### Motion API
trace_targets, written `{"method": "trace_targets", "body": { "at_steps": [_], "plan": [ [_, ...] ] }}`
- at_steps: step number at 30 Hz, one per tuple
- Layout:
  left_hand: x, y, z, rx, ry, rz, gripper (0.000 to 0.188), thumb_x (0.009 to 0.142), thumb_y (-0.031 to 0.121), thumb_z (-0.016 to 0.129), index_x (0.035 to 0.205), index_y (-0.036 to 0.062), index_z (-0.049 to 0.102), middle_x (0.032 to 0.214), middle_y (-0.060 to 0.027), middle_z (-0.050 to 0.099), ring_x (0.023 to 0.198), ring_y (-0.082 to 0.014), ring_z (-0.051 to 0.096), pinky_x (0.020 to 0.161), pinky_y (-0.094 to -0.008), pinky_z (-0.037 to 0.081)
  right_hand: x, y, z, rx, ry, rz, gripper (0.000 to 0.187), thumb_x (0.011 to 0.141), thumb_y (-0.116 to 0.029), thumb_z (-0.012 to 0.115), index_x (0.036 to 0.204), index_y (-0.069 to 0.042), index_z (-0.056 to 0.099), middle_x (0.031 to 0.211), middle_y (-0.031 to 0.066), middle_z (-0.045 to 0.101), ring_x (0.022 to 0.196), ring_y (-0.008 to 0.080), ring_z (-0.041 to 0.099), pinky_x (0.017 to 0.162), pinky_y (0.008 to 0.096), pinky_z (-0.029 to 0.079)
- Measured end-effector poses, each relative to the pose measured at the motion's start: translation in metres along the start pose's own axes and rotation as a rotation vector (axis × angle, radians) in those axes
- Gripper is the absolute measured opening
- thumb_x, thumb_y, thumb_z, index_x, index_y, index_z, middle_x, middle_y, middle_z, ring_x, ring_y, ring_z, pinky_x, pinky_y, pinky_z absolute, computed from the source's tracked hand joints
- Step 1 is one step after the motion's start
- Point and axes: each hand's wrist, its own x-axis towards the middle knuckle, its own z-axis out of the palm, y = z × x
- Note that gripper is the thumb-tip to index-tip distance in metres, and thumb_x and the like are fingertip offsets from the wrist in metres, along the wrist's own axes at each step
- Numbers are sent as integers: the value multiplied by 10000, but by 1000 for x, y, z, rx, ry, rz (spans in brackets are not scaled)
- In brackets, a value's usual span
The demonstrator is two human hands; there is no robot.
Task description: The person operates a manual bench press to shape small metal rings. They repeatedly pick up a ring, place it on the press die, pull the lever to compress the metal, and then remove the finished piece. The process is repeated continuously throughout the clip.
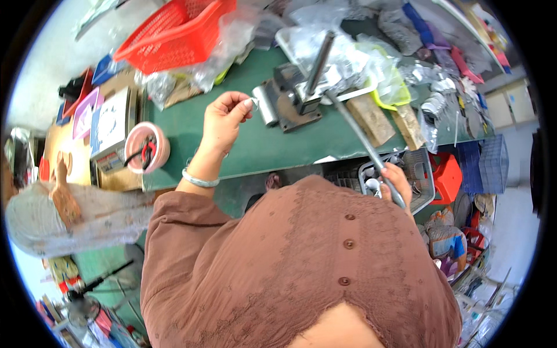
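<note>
My left hand (223, 120) is raised over the green table, thumb and forefinger pinched together. A small, pale, shiny piece shows at the fingertips, too small to name. Just right of it lies a metal cylinder (265, 106), beside the dark base of a hand press (292, 104). A thick upright bar (319, 62) rises from the press. My right hand (399, 188) is wrapped round the lower end of the long grey lever (361, 138), which slopes from the press toward me past the table's front edge.
Two wooden blocks (370, 120) lie right of the lever. A pink bucket (149, 146) with pliers stands at the table's left. Behind are a red basket (174, 40), plastic bags and a yellow-green tray (395, 87). A grey crate (426, 174) is below the right edge.
</note>
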Motion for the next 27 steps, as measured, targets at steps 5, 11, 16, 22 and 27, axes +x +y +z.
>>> {"method": "trace_targets", "body": {
  "at_steps": [5, 11, 16, 22, 27],
  "plan": [
    [56, 83, 63, -41, -176, 243, 137, 867, 72, 622, 987, 13, 595, 839, -24, 610, 710, -87, 555, 652, -218, 445, 12, -6, -3, 14, -33, -38, 285, 815, -132, 649, 1064, -2, 595, 1091, 217, 580, 925, 337, 603, 799, 362, 489],
    [85, 104, 103, 90, -294, 165, 114, 867, 106, 632, 941, 20, 619, 772, 16, 591, 688, -65, 523, 646, -196, 422, 13, -12, -2, 21, 9, -41, 279, 792, -99, 655, 1052, -13, 600, 1074, 219, 589, 902, 346, 615, 785, 366, 498],
    [87, 100, 111, 206, -276, 164, 130, 885, 143, 614, 942, 29, 639, 749, 35, 577, 665, -49, 484, 630, -189, 403, 15, -13, -3, -30, 18, -59, 277, 782, -94, 658, 1045, -23, 610, 1067, 205, 596, 881, 331, 626, 756, 358, 511],
    [92, 86, 101, 340, -212, 216, 204, 918, 214, 580, 998, 39, 649, 800, 31, 588, 693, -52, 490, 646, -195, 413, 17, -14, -4, -56, 8, -68, 274, 783, -102, 663, 1040, -21, 614, 1062, 198, 596, 876, 324, 627, 751, 352, 512],
    [89, 64, 94, 351, -269, 254, 251, 907, 201, 608, 1070, 11, 624, 877, 12, 604, 752, -63, 512, 700, -207, 437, 17, -16, -4, -15, 13, -54, 273, 790, -102, 663, 1040, -6, 609, 1071, 202, 588, 892, 321, 619, 768, 352, 503]
  ]
}}
